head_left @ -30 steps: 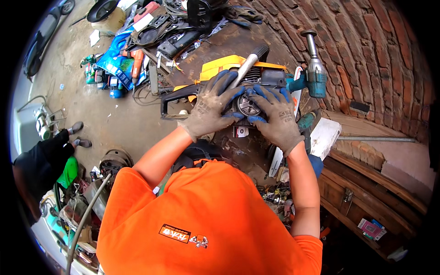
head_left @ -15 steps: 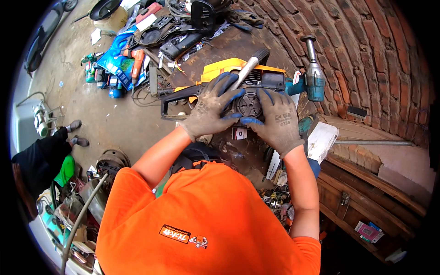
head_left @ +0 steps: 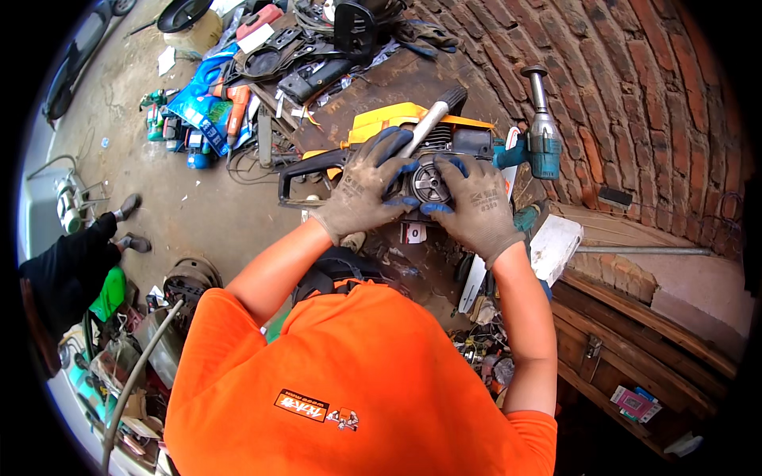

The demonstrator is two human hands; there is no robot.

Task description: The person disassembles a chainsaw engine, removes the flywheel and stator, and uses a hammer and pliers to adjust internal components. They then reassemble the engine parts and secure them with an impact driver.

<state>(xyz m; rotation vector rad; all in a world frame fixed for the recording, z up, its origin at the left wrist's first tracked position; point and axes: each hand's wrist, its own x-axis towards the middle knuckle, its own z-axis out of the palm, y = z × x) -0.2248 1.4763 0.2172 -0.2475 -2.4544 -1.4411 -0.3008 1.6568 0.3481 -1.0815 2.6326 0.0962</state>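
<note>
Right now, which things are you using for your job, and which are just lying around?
In use:
- Yellow-and-black machine
- Its round wheel, between left grip and right grip

Seemingly just lying about:
- Orange power tool
- Blue bag
- Dark gloves

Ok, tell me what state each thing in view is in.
Yellow-and-black machine: wheel side uncovered
Round wheel: exposed, partly hidden
Left hand: gloved, resting on the machine
Right hand: gloved, at the wheel's edge
Teal power tool: fitted with a metal shaft
Blue bag: crumpled
</note>
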